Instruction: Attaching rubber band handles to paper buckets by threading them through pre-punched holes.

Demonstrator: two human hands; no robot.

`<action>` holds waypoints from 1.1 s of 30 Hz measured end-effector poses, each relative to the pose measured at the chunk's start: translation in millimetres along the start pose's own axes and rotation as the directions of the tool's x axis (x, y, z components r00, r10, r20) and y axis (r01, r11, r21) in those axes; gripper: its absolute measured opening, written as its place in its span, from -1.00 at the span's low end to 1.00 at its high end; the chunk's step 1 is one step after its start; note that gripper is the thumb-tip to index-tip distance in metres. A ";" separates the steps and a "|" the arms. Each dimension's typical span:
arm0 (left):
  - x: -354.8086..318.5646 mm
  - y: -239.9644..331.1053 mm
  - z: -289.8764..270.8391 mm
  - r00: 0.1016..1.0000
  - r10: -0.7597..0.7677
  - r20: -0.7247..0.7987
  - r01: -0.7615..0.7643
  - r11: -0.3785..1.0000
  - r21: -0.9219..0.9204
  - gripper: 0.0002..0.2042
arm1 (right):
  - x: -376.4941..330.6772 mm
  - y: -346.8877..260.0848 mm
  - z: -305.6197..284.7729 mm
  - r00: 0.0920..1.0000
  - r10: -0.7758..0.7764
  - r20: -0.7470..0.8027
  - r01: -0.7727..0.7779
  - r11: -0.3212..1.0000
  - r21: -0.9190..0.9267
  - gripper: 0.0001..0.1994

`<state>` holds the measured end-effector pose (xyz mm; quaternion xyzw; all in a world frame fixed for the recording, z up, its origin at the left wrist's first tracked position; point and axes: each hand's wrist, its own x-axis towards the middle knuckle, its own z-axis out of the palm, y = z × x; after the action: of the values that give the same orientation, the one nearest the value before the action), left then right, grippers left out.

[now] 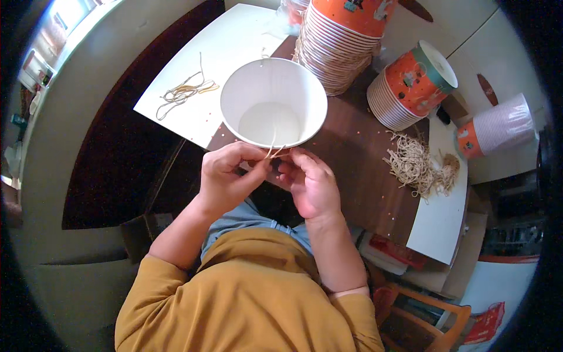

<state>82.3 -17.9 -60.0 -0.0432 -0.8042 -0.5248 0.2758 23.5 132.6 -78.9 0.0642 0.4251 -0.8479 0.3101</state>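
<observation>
A large white paper bucket (pixel 274 102) stands on the table in front of me, its open mouth facing up and its inside bare. At its near rim, my left hand (pixel 233 173) pinches a thin beige cord (pixel 271 154) between thumb and fingers. My right hand (pixel 309 179) holds another stretch of the same cord just to the right, fingers curled. One cord end sticks up past the rim. On the far rim a small bit of cord (pixel 265 54) shows too. Whether the cord passes through the bucket's wall is hidden by my fingers.
Loose cords (pixel 186 92) lie on the white table part at left. Behind stands a tall stack of orange-printed buckets (pixel 340 47), with a shorter stack (pixel 404 88) and a wrapped stack (pixel 498 124) at right. A tangled cord pile (pixel 413 164) lies nearby. A wooden chair (pixel 431 317) is lower right.
</observation>
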 end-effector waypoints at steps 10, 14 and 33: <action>1.4 6.4 -1.9 0.933 -0.292 0.210 0.357 0.816 -0.455 -0.92 | 8.4 0.6 -3.2 0.994 -0.107 -0.006 0.105 0.984 -0.142 -0.85; 3.7 4.4 0.8 0.941 -0.298 0.159 0.338 0.811 -0.478 -0.91 | -1.6 -13.9 7.7 0.984 -0.131 -0.122 0.090 0.951 -0.295 -0.79; 21.8 24.7 -12.6 0.994 0.020 0.109 0.049 0.802 -0.596 -0.90 | 12.6 -18.4 3.8 0.184 -0.726 0.662 0.589 -0.458 -0.666 -0.93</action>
<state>77.7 -22.6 -25.4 -0.1502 -0.6123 -0.7501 0.1997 3.3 132.0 -68.6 -0.3627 0.7625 -0.3896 -0.3677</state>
